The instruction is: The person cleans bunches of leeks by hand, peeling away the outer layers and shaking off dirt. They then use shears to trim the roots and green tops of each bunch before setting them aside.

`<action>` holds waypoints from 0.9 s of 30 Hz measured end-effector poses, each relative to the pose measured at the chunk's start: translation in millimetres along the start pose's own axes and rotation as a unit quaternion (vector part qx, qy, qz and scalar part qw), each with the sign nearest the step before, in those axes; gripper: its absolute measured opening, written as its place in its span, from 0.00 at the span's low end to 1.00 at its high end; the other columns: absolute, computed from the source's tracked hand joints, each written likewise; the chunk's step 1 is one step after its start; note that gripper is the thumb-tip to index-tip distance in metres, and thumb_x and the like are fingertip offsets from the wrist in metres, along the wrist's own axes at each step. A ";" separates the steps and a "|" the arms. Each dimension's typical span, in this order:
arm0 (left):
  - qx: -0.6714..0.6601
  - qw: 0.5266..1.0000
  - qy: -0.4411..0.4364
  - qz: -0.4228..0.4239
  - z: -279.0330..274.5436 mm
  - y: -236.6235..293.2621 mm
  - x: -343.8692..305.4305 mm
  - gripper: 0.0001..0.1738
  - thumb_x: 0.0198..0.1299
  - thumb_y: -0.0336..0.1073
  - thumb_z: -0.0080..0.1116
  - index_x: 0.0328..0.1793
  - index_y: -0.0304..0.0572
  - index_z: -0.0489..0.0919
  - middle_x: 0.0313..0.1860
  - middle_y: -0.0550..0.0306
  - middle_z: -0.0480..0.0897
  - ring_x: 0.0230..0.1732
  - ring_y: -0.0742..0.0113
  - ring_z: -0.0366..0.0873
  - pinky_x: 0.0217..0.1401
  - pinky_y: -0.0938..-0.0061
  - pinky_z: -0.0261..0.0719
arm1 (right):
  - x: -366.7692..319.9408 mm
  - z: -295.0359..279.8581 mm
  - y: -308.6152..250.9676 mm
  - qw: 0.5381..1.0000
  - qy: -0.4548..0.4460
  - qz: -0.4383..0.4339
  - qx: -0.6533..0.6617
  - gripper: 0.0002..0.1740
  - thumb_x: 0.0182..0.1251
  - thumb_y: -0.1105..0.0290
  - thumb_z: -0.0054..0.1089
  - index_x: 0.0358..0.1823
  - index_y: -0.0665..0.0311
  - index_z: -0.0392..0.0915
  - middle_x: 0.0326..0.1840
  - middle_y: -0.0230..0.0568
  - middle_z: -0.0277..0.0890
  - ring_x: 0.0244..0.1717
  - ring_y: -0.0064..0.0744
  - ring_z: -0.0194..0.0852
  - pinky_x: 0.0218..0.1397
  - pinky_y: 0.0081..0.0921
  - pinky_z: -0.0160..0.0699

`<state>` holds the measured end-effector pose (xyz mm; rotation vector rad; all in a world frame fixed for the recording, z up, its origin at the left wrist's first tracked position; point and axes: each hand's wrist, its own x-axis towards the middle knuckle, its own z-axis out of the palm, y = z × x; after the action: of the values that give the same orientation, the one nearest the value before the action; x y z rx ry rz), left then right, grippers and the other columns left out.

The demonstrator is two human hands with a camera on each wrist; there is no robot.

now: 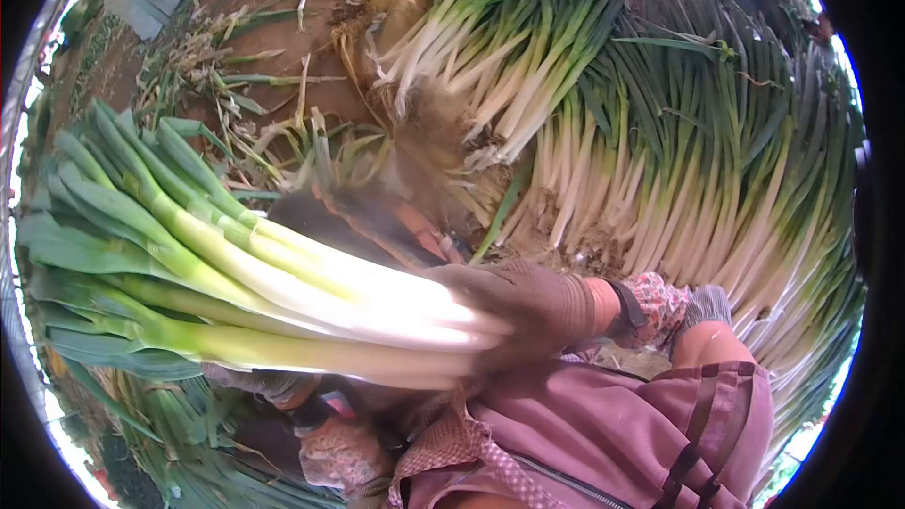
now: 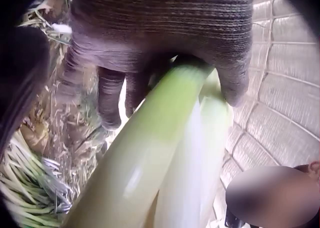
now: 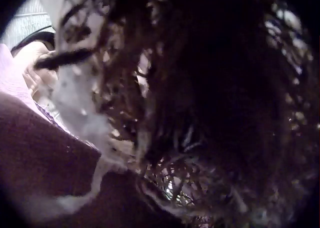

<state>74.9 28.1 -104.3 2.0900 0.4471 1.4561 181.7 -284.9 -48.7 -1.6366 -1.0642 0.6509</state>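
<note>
A thick bundle of leeks [image 1: 283, 283] lies across the head view, green leaves to the left and white stalks to the right. My right hand [image 1: 537, 306], in a brown knitted glove, grips the white root end. Beneath the bundle is my gloved left hand [image 1: 269, 384], mostly hidden by the stalks. In the left wrist view that hand [image 2: 165, 43] has its fingers and thumb on either side of the leek stalks [image 2: 150, 123], where they turn green. Dark tangled roots [image 3: 150, 113] fill much of the right wrist view; the right hand cannot be made out there.
Many leeks [image 1: 698, 160] lie in rows at the right, with another pile [image 1: 518, 38] at the top. Loose leaves [image 1: 273, 141] litter the soil. More leeks [image 1: 179, 434] lie at the lower left. Another person [image 2: 312, 173] is partly visible at the left wrist view's lower right.
</note>
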 end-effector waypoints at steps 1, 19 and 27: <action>-0.010 1.000 -0.012 -0.022 0.5 6.1 11.6 0.39 0.73 0.59 0.52 0.74 0.31 0.64 0.66 0.35 0.72 0.64 0.45 0.75 0.65 0.53 0.77 | -6.2 -4.1 1.6 1.000 0.014 0.008 0.013 0.61 0.48 0.52 0.82 0.77 0.70 0.53 0.57 0.63 0.76 0.57 0.63 0.78 0.60 0.44 0.78; -0.299 0.784 -0.535 -0.101 263.7 66.8 118.9 0.36 0.66 0.40 0.66 0.77 0.37 0.65 0.70 0.42 0.73 0.71 0.53 0.72 0.74 0.66 0.72 | 105.1 -181.3 235.2 0.822 0.559 0.007 0.111 0.49 0.56 0.67 0.80 0.76 0.68 0.59 0.63 0.44 0.76 0.59 0.36 0.78 0.63 0.33 0.80; -0.231 0.756 -0.522 -0.320 139.7 19.0 68.9 0.47 0.65 0.50 0.69 0.79 0.27 0.60 0.71 0.39 0.72 0.68 0.52 0.75 0.71 0.63 0.71 | 102.1 -154.6 462.2 0.765 0.547 0.266 0.210 0.51 0.57 0.67 0.78 0.78 0.71 0.55 0.69 0.61 0.68 0.59 0.45 0.78 0.54 0.38 0.84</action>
<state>229.1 16.9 -77.8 1.7147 0.2424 -0.1036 506.4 -301.1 -426.0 -1.5078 0.4023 0.1431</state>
